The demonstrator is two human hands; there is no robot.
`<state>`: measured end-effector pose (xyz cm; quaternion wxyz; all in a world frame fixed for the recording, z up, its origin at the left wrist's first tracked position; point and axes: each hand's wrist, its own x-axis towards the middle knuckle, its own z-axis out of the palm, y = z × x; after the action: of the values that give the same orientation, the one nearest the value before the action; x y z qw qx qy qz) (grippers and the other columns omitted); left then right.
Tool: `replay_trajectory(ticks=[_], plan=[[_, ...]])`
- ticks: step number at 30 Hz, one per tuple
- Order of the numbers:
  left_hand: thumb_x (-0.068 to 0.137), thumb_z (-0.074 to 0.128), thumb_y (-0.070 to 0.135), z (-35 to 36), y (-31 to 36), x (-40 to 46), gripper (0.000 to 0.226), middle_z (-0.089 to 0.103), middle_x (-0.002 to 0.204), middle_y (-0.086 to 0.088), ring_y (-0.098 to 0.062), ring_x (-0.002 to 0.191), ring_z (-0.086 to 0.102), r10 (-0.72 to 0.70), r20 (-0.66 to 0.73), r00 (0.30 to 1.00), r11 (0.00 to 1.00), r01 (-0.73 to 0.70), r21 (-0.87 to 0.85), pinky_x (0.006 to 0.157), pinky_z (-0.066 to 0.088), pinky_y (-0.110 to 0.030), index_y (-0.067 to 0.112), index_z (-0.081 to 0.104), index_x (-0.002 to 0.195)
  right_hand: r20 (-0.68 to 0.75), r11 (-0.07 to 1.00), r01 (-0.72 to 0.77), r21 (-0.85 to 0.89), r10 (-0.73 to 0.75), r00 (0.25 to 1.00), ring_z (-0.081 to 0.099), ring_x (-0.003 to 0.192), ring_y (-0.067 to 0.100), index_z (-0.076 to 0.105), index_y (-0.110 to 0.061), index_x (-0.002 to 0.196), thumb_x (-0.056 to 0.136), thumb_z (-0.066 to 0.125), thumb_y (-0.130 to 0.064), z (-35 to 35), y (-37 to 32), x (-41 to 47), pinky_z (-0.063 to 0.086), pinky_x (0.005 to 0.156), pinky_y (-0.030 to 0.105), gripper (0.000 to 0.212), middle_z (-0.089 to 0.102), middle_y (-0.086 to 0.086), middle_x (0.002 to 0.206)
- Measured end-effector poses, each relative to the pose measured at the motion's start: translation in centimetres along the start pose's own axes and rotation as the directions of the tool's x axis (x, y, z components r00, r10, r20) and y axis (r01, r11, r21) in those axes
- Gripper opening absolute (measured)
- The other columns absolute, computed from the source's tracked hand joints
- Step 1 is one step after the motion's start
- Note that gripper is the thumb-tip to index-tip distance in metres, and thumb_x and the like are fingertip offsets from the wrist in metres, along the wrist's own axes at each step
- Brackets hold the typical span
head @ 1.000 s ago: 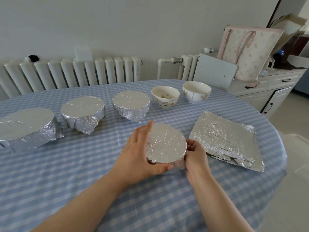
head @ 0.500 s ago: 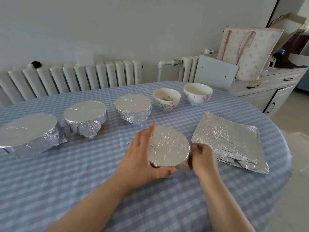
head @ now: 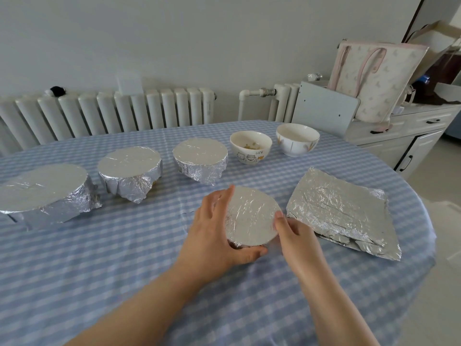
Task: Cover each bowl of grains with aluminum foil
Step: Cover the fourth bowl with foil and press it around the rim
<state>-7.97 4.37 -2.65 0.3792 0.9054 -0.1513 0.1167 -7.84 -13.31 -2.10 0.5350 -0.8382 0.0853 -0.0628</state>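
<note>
Tablecloth point(head: 99, 258) (blue check) fills the frame; foil sheets point(head: 341, 211) lie right of centre. At centre, the foil-covered bowl point(head: 252, 216) sits between both hands: left hand point(head: 212, 236) cups its side, right hand point(head: 294, 236) presses curled fingers against its rim.

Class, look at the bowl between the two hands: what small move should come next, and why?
Probably let go of the wrapped bowl and take a sheet from the foil stack: both hands press foil already snug, while two bowls stand uncovered.
</note>
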Motion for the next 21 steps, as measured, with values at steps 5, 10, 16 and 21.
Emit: replay_trajectory(ticks=[5, 10, 16, 21], plan=[[0.054, 0.045, 0.095, 0.7, 1.6, -1.9, 0.119, 0.003, 0.153, 0.015, -0.018, 0.140, 0.016, -0.083, -0.047, 0.995, 0.993, 0.087, 0.075, 0.112, 0.028, -0.037, 0.039, 0.007, 0.152, 0.102, 0.991, -0.059, 0.116, 0.047, 0.994, 0.049, 0.059, 0.014, 0.052, -0.017, 0.053, 0.099, 0.045, -0.034, -0.4, -0.5, 1.9, 0.038, 0.061, 0.031, 0.050, 0.051, -0.010, 0.046], [0.055, 0.039, 0.098, -0.1, 1.6, -2.0, 0.119, -0.006, 0.152, 0.017, -0.015, 0.134, 0.017, -0.118, -0.058, 0.991, 0.982, 0.125, 0.139, 0.109, 0.031, -0.037, 0.036, 0.005, 0.151, 0.184, 0.985, -0.079, 0.151, 0.050, 0.982, 0.070, 0.092, 0.024, 0.074, -0.025, 0.081, 0.082, 0.046, -0.075, -1.0, 0.6, 2.9, 0.051, 0.094, 0.051, 0.057, 0.075, 0.003, 0.087], [0.045, 0.050, 0.096, 0.1, 1.5, -1.5, 0.135, 0.001, 0.157, 0.008, -0.014, 0.139, 0.006, -0.202, -0.035, 0.979, 0.974, 0.204, 0.095, 0.117, 0.021, -0.037, 0.031, 0.000, 0.152, 0.283, 0.912, -0.019, 0.410, -0.107, 0.953, 0.065, 0.108, 0.018, 0.054, -0.016, 0.120, 0.047, 0.077, -0.076, -1.6, 3.0, 0.8, 0.053, 0.084, 0.027, 0.097, 0.071, 0.003, 0.110], [0.043, 0.049, 0.098, 0.5, 1.3, -1.5, 0.135, 0.009, 0.155, 0.008, -0.012, 0.140, 0.007, -0.199, -0.045, 0.979, 0.979, 0.200, 0.029, 0.116, 0.027, -0.041, 0.034, 0.002, 0.152, 0.261, 0.781, -0.081, 0.619, -0.108, 0.959, 0.064, 0.101, 0.021, 0.056, -0.006, 0.116, 0.046, 0.089, -0.059, -0.4, 3.6, 0.0, 0.052, 0.084, 0.031, 0.094, 0.069, 0.008, 0.105]])
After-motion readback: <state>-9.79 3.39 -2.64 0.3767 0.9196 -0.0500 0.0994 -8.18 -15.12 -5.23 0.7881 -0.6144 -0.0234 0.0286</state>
